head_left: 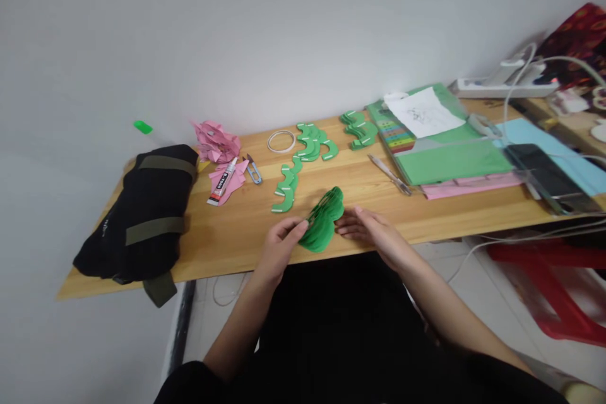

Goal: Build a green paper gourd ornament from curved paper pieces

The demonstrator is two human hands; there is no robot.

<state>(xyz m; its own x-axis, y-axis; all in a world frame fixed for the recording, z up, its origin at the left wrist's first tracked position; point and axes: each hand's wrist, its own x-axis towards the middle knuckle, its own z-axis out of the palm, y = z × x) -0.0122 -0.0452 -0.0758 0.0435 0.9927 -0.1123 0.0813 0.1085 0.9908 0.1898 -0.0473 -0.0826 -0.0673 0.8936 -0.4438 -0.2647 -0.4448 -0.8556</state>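
Observation:
A stack of scalloped green paper cutouts (320,227) is held up at the table's front edge, its layers fanned slightly apart. My left hand (283,241) pinches its left end between thumb and fingers. Beside its right edge is my right hand (367,230), fingers stretched out and loosely together; whether they touch the paper I cannot tell. Just behind lie wavy green paper pieces with white strips at their ends (286,189). More such pieces (310,142) lie farther back, and another pile (360,130) is to their right.
A black bag (146,214) covers the table's left end. Near it are crumpled pink paper (218,142), a glue tube (222,181), blue thread snips (254,170) and a tape roll (281,141). Rightward lie a pen (389,174), a green folder (454,161), a phone (544,177) and a power strip (478,88).

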